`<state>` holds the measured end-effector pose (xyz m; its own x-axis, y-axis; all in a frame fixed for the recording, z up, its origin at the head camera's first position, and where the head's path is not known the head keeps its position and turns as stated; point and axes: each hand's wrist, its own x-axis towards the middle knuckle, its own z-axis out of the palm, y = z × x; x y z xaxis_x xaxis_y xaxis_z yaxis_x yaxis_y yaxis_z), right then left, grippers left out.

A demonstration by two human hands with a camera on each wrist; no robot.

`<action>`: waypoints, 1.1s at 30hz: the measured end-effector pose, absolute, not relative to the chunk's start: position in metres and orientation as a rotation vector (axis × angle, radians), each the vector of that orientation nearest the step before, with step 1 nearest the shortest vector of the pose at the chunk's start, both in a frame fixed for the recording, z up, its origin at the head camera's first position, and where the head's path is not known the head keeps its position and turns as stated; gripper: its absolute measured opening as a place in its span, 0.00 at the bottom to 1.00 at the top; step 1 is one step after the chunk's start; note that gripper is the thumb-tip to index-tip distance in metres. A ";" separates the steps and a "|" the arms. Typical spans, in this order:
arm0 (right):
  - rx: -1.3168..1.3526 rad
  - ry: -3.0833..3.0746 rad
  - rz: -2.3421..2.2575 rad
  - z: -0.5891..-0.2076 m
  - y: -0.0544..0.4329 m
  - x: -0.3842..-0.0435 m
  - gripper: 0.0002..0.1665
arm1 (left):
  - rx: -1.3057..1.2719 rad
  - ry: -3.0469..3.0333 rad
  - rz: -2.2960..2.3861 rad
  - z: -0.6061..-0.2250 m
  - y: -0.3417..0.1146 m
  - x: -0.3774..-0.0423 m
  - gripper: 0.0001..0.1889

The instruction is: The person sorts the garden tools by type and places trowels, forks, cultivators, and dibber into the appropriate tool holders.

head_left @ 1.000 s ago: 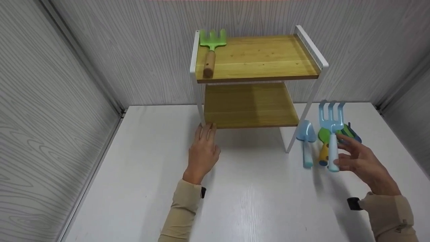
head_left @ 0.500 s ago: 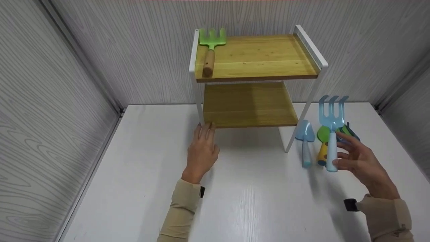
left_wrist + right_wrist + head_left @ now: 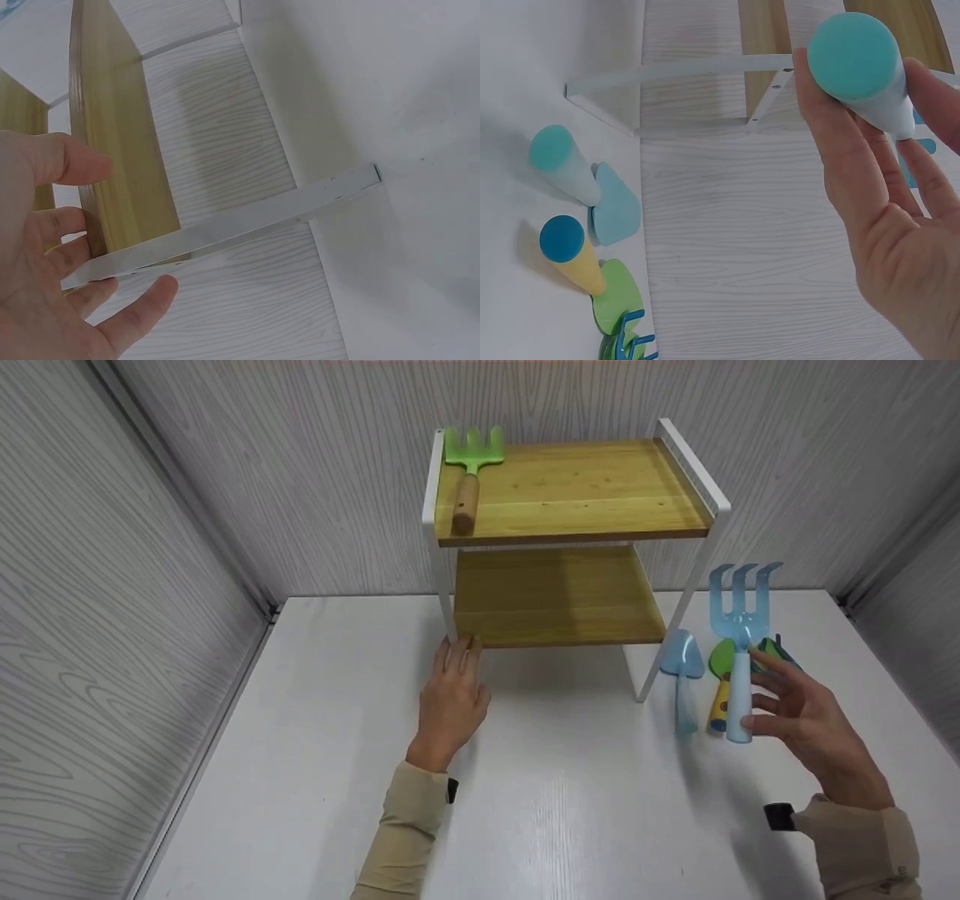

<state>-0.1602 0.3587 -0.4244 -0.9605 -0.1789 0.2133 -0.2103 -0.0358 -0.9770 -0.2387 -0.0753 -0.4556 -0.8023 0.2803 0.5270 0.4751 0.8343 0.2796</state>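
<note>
The blue hand fork (image 3: pixel 740 667) looks like smooth plastic, its head (image 3: pixel 740 624) glossy. The shelf boards (image 3: pixel 577 491) are satin, grained wood; the white frame (image 3: pixel 240 219), hazy here, may be painted metal. The handle (image 3: pixel 466 502) of the green fork (image 3: pixel 473 455) is matt wood, the sleeves (image 3: pixel 409 817) cloth, the bench (image 3: pixel 570 825) glossy.

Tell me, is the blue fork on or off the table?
Off: the right hand holds the blue fork up above the table.

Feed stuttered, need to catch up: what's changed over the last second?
The right hand keeps its grip on the blue fork, whose tines have risen in the head view. Nothing was grasped or released. The left hand at the rack, the green fork on it and the blue trowel stayed put.
</note>
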 end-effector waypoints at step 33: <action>0.592 -2.092 2.156 -0.400 0.326 -0.166 0.53 | -0.565 -2.517 -0.535 -0.459 -0.076 -0.239 0.32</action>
